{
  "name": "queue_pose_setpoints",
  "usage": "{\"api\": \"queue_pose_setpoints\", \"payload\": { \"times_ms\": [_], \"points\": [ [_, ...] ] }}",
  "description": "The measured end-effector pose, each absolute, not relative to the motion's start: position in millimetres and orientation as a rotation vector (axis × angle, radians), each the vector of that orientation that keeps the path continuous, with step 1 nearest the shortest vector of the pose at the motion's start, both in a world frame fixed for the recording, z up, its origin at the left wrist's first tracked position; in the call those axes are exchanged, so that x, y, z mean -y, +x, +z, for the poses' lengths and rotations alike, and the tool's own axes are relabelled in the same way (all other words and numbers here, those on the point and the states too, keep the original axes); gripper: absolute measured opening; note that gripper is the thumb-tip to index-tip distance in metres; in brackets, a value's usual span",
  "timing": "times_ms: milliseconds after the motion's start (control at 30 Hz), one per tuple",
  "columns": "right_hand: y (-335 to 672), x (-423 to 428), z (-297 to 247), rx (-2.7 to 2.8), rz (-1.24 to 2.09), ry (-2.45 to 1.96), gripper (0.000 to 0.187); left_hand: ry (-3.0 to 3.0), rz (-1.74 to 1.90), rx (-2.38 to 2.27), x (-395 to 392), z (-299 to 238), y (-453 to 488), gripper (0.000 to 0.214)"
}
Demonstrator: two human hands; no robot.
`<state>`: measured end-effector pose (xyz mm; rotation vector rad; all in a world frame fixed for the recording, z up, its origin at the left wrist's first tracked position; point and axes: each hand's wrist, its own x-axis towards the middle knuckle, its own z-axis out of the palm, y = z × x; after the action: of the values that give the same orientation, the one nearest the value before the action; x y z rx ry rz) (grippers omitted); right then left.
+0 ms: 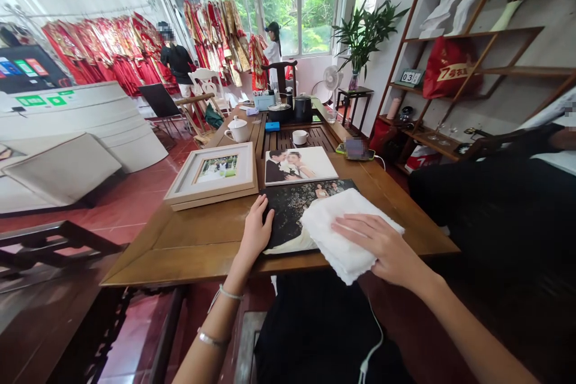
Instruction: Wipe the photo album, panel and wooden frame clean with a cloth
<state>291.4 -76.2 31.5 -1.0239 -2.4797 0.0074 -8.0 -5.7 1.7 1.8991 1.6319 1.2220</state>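
A dark photo board [294, 210] lies flat at the near edge of the wooden table [198, 243]. My left hand [256, 231] rests on its left edge, fingers stretched out and flat. My right hand [387, 249] lies flat, fingers spread, on a folded white cloth [335, 231] that covers the board's right part and hangs a little over the table's edge. A second photo board [299, 165] with a couple's portrait sits just behind the dark one.
Stacked white picture frames [213, 174] stand left of the boards. Farther back are a white teapot [237, 129], a cup [299, 137], a tea tray with kettles [292, 111] and a phone [357, 149]. A person in black [495, 204] sits at the right. Red garments and two people are by the windows.
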Motion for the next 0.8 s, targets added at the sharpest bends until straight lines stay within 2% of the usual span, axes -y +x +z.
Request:
{"api": "queue_pose_setpoints", "payload": {
  "times_ms": [200,367,533,633,800],
  "points": [
    [313,53,19,2.365,-0.187,-1.285,0.079,1.900,1.206,-1.609,6,3,-8,0.040],
    [300,7,23,2.323,-0.228,-1.412,0.069,1.943,1.163,-1.621,7,5,-9,0.040],
    [273,-23,28,2.341,-0.203,-1.532,0.076,1.946,1.167,-1.630,7,3,-9,0.040],
    [262,-15,30,2.398,-0.197,-1.480,0.075,1.962,1.164,-1.664,6,2,-8,0.040],
    [260,39,37,2.605,-0.101,-1.265,0.087,1.979,1.133,-1.690,6,0,-7,0.040]
  ]
}}
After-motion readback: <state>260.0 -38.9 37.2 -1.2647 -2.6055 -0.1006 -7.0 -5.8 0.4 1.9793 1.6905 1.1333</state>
